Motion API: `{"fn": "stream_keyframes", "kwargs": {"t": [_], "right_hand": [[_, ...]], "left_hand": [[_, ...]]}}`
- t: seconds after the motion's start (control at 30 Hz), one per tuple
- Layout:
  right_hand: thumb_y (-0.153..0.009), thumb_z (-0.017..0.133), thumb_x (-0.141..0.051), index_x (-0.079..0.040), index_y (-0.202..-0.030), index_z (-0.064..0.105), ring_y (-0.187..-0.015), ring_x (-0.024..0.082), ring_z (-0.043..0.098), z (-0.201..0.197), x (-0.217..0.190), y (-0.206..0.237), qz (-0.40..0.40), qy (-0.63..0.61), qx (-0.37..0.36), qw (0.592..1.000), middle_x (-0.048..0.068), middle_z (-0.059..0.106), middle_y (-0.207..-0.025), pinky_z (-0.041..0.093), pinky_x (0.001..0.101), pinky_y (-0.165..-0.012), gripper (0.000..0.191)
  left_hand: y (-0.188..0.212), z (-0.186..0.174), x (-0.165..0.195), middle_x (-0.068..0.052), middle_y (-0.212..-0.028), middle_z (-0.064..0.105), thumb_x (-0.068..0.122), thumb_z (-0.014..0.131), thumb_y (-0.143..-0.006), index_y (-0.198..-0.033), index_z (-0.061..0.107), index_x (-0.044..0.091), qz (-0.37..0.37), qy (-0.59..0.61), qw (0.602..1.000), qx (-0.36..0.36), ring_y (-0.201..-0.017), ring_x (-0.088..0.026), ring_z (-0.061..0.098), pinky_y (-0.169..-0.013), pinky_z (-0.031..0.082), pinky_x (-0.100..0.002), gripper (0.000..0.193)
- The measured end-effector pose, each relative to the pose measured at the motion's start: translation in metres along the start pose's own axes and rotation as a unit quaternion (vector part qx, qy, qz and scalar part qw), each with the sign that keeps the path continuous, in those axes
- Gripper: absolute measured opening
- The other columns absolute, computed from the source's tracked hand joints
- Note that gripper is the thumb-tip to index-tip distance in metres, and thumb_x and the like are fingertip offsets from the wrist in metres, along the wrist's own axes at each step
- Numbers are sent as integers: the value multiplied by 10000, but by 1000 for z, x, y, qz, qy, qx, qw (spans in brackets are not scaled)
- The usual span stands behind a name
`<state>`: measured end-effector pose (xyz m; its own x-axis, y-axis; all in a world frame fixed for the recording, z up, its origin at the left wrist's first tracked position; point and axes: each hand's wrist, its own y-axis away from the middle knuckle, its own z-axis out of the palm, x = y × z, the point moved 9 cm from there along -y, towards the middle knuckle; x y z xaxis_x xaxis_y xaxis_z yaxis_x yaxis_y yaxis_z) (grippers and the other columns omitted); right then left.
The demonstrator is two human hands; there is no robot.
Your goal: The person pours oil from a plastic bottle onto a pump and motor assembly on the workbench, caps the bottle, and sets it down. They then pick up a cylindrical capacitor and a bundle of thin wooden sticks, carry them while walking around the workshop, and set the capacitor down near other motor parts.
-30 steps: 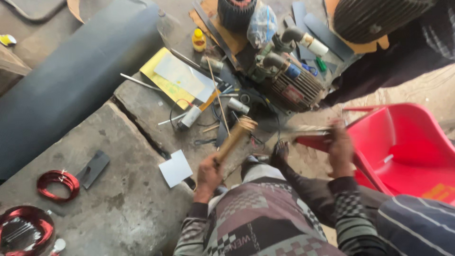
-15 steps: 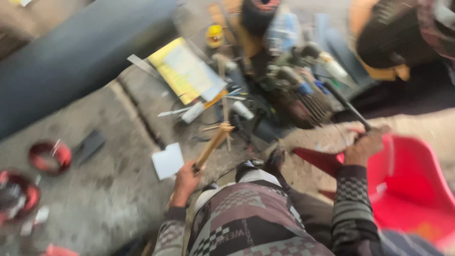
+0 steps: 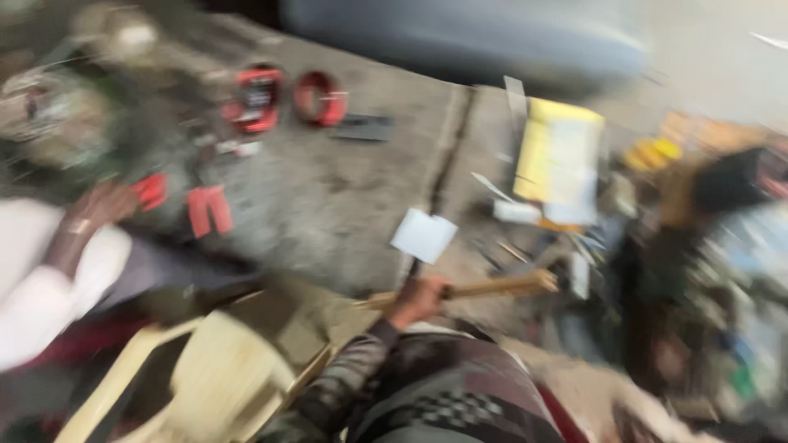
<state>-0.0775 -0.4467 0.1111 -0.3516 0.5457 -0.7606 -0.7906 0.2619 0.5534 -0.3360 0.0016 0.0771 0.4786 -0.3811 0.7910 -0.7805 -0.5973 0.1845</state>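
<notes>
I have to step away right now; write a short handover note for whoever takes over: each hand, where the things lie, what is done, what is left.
Left hand: closed in a grip on a long light-brown wooden stick, held roughly level above the grey concrete floor.
Right hand: out of view.
Nearby: a small white square sheet lies just ahead of the hand; a yellow and white flat pad sits beyond it; two red wire coils lie farther off.
Another person's hand rests by red pieces on the far side.
Done or left: the picture is too blurred to judge; check the stick first.
</notes>
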Motion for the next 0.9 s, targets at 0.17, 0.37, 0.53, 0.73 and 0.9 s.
{"fn": "stream_keyframes", "kwargs": {"t": [0.17, 0.37, 0.53, 0.73, 0.9], "right_hand": [[-940, 708, -160, -142, -1051, 607, -813, 176, 641, -17, 89, 25, 140, -67, -112, 982, 33, 665, -899, 536, 337, -727, 151], [-905, 709, -47, -122, -1097, 580, -877, 202, 650, 75, 145, 73, 165, 188, -336, 908, 65, 679, -937, 548, 379, -812, 244], [-838, 690, 29, -65, -1089, 572, -944, 221, 685, 191, 231, 180, 161, 391, -595, 684, 99, 677, -993, 560, 386, -853, 292], [-945, 701, -125, -41, -1202, 611, -1079, 280, 647, 241, 315, 399, -19, 496, -809, 314, 136, 635, -1196, 547, 387, -881, 284], [-895, 701, -164, -68, -1228, 624, -1071, 389, 590, 261, 366, 561, -183, 327, -919, 125, 185, 620, -1116, 512, 442, -898, 355]], "left_hand": [[9, -48, -30, -193, -985, 739, 109, 746, -817, -1065, 719, 59, 13, 50, 998, 48, -929, -406, 706, -733, 568, -446, 255], [62, -119, -93, -129, -855, 762, 233, 751, -913, -1036, 758, 84, -99, 107, 971, 188, -734, -275, 742, -656, 561, -386, 194], [127, -154, -151, -78, -743, 738, 222, 731, -914, -1034, 752, 66, -211, 212, 903, 307, -665, -158, 714, -628, 552, -339, 198], [212, -155, -193, -32, -733, 696, 202, 717, -923, -996, 735, 38, -258, 295, 802, 451, -646, -104, 641, -605, 520, -299, 180], [295, -115, -215, -12, -683, 607, 221, 692, -954, -924, 714, 1, -315, 364, 710, 515, -617, -105, 583, -607, 526, -287, 223]]}}
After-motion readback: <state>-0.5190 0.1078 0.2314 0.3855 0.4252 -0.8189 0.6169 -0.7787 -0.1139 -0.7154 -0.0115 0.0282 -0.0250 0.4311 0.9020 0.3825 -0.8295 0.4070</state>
